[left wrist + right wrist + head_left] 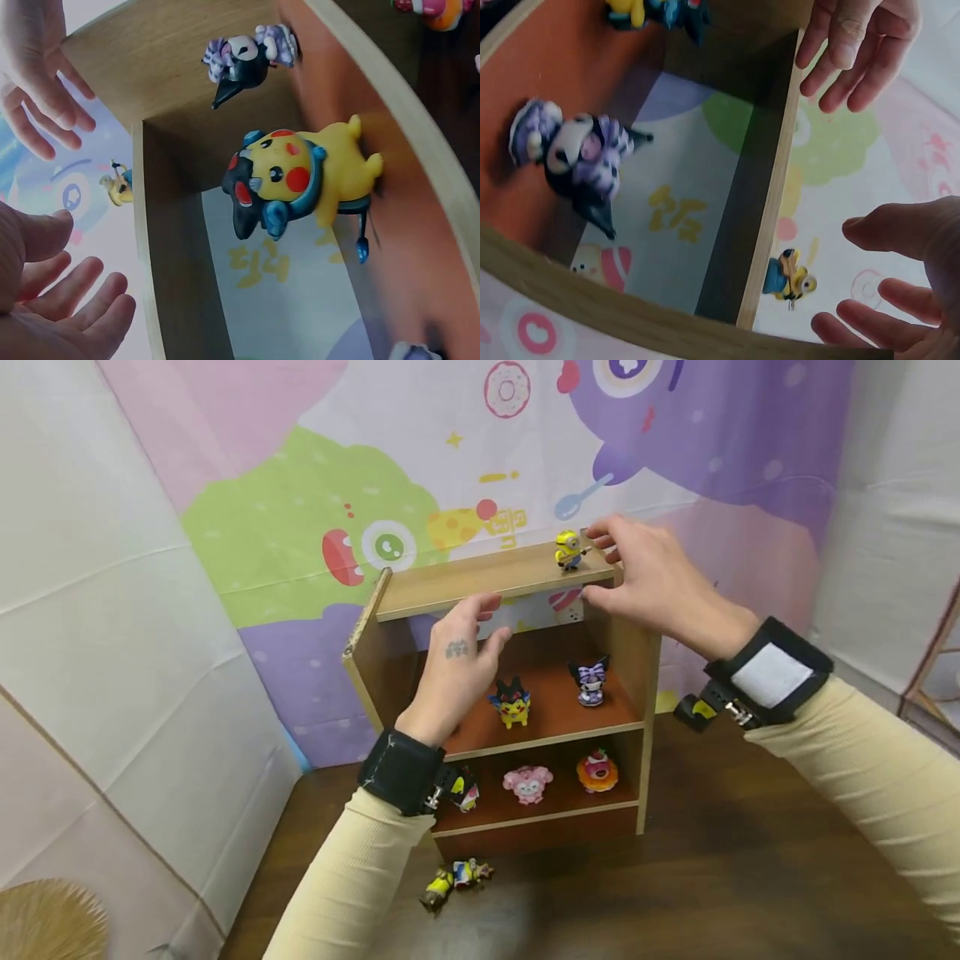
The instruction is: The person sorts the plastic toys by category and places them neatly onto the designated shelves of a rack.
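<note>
A small yellow Minion figure (567, 552) stands upright near the right end of the wooden shelf unit's top board (465, 582). Just right of it is my right hand (651, 568), thumb and fingers spread apart with nothing between them. In the right wrist view a gap shows between these fingers and the Minion figure (789, 276). My left hand (461, 652) hovers in front of the top board, empty, its fingers loosely bent. Beneath, the middle shelf bears a yellow Pikachu figure (307, 172) in a dark hood and a black-eared figure (591, 683) in purple.
On the lower shelf sit a pink figure (528, 784), a figure in an orange ring (597, 772) and a dark figure (468, 795) partly behind my left wrist. Two Minion figures (437, 890) (469, 872) lie on the brown floor (600, 902). A printed curtain (300, 527) hangs behind the unit.
</note>
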Demonstrator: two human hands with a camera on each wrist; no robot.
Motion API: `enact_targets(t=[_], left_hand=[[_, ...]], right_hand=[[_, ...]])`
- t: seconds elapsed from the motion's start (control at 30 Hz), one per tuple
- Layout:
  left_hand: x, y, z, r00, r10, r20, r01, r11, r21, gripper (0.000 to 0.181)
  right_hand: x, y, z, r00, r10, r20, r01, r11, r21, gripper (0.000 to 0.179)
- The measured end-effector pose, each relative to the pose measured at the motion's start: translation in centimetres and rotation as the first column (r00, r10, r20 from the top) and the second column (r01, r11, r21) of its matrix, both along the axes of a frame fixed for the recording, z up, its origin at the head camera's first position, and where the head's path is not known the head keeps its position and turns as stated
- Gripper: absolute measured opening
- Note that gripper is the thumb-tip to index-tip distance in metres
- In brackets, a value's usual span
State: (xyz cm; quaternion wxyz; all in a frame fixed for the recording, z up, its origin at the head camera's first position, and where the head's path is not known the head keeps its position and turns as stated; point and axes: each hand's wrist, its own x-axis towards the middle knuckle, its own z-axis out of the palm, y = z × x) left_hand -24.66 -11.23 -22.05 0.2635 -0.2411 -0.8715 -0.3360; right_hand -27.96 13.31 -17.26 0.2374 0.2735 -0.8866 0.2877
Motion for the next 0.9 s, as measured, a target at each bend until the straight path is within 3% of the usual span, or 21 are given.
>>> enact_targets(t=[0.23, 0.4, 0.5, 0.9], left_hand=[[1.5, -1.0, -1.9, 0.999, -0.021, -0.047, 0.021, 1.0, -0.01, 0.038], [1.9, -1.9, -3.7, 0.993, -0.017, -0.117, 0.017, 1.0, 0.004, 0.035], [2.5, -2.2, -4.5, 0.989, -0.027, -0.147, 0.031, 0.999, 0.021, 0.035], [4.9, -3.7, -7.5, 0.983, -0.045, -0.178, 0.062, 0.994, 0.089, 0.034]], right_hand=[[1.5, 0.3, -1.6, 0.991, 0.048, -0.128, -0.053, 0.998, -0.036, 0.049], [2.3, -0.3, -3.1, 0.946, 0.079, -0.314, -0.104, 0.992, -0.065, 0.038], [2.8, -0.7, -4.3, 0.92, 0.065, -0.387, -0.111, 0.989, -0.098, 0.033], [4.3, -0.9, -8.7, 0.87, 0.019, -0.492, -0.156, 0.958, -0.239, 0.024]])
